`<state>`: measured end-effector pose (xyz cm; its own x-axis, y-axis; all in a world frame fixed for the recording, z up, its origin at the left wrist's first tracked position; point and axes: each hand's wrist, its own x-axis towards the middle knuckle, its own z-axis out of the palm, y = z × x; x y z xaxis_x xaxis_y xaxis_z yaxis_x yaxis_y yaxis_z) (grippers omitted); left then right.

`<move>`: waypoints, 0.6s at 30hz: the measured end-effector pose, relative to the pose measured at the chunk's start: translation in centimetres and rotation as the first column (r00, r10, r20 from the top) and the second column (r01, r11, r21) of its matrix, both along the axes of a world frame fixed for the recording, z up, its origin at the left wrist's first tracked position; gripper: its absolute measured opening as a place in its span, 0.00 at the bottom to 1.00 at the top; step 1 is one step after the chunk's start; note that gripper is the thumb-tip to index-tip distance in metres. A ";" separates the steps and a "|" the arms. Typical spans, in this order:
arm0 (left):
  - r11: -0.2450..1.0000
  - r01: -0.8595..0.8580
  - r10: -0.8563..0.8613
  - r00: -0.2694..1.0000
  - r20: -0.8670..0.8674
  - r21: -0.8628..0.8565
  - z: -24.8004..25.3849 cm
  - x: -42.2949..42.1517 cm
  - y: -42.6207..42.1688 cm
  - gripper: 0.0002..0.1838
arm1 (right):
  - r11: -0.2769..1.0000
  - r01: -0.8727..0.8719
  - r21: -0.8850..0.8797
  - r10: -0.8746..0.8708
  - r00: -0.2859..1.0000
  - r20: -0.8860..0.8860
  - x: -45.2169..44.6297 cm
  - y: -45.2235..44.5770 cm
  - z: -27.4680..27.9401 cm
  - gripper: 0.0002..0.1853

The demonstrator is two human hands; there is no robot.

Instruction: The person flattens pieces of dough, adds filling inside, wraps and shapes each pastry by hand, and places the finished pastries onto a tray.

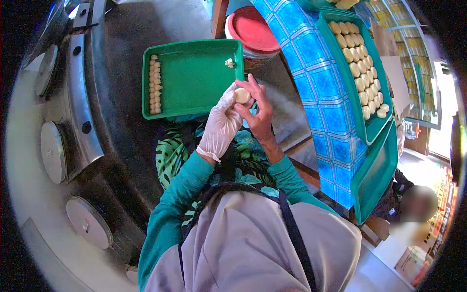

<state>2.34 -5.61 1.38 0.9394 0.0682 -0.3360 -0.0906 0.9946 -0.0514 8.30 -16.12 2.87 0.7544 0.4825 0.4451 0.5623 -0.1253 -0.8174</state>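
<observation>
In the head view, a pale round dough piece [242, 96] is held above the near right corner of a green tray [189, 73], gripped in the white-gloved fingers of the left hand [223, 119]; the bare right hand [260, 109] is held half open around it, thumb and fingers parted, though whether the piece is touched by them cannot be told; in the tray, small dough lumps [154, 87] are lined up along the left wall, and a small scrap [229, 63] is seen near the far right corner; to the right, a desk [326, 92] is covered with blue checked cloth, on which a second tray [373, 130] is set, filled with rows of rounded pieces [360, 65]; behind the green tray, a red-lidded bucket [253, 29] is partly seen.
</observation>
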 end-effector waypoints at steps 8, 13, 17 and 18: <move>0.989 0.007 -0.009 1.000 -0.009 -0.148 -0.3 0.2 0.1 0.18 | 0.992 -0.105 0.076 0.119 0.972 -0.205 0.0 -0.4 -0.2 0.40; 0.987 0.001 0.001 1.000 0.010 -0.160 0.3 0.6 0.1 0.21 | 0.987 0.117 -0.112 -0.113 0.993 0.043 -0.4 -0.8 0.4 0.28; 0.993 -0.014 0.013 1.000 -0.010 -0.121 -1.2 0.4 0.1 0.22 | 0.940 0.238 -0.246 -0.196 0.963 0.184 -0.9 -0.7 0.7 0.20; 0.997 -0.003 0.004 1.000 0.015 -0.077 -1.3 0.2 0.3 0.23 | 0.915 0.283 -0.286 -0.211 0.942 0.260 -1.1 -0.7 1.0 0.19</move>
<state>2.52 -5.33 0.08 0.9442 0.0458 -0.3263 -0.0927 0.9872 -0.1296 7.21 -16.86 3.87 0.7686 0.4354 0.4686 0.6396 -0.5135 -0.5720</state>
